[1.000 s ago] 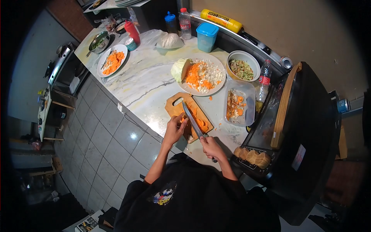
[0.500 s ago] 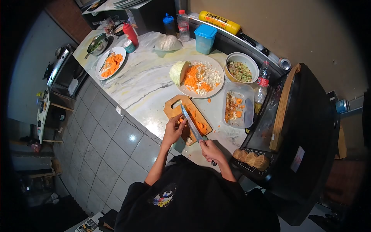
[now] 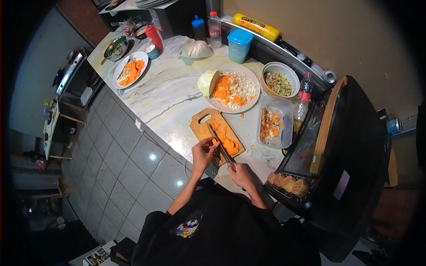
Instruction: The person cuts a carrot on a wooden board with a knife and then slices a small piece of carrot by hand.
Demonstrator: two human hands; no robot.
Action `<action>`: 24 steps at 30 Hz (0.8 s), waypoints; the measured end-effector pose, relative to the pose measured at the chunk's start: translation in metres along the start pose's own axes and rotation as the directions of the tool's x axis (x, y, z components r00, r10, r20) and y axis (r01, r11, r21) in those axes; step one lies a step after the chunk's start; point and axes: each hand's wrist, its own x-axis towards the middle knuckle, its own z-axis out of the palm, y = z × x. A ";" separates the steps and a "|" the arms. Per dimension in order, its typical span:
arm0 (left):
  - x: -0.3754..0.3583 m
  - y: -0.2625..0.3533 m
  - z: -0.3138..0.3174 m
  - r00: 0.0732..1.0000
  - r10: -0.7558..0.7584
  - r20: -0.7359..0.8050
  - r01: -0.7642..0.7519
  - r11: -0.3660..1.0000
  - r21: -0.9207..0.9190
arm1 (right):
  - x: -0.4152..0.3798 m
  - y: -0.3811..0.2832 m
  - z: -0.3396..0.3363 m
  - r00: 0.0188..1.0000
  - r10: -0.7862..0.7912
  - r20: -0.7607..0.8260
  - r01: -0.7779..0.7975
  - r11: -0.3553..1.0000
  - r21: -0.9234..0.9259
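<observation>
Fingers of the left hand [image 3: 203,155] are pinching carrot [image 3: 214,142] over the cutting board [image 3: 198,126], apparently steadying it beside the knife [image 3: 225,154] the right hand [image 3: 242,175] is grasping

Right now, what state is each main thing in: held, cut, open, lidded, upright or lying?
Left hand: pinching a carrot piece.
Right hand: gripping the knife.
Knife: held, blade over the board.
Board: flat, carrying carrot slices.
Cabbage: cut, resting on the large plate.
Bowl: uncovered, chopped food inside.
Clear tub: open, part-filled.
Blue tub: lidded, upright.
Red bottle: upright.
Yellow canister: lying on its side.
Pan: uncovered, greens inside.
</observation>
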 end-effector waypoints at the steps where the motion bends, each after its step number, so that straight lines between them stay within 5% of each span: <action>1: -0.001 -0.002 0.003 1.000 0.017 -0.026 -0.019 0.999 -0.041 | 0.000 -0.002 0.000 1.000 0.011 -0.002 -0.011 1.000 -0.006; 4: -0.006 -0.003 0.009 0.999 -0.031 -0.037 0.025 0.986 -0.164 | 0.000 -0.006 -0.002 1.000 0.013 -0.015 -0.013 1.000 -0.014; 17: -0.018 -0.003 0.013 0.999 0.011 -0.036 -0.016 0.989 -0.144 | -0.001 -0.010 -0.003 0.995 -0.055 -0.089 0.050 0.997 -0.059; 24: -0.017 -0.016 0.014 0.997 -0.060 0.057 0.077 0.921 -0.382 | 0.004 -0.008 0.005 0.980 -0.104 -0.170 0.096 0.994 -0.051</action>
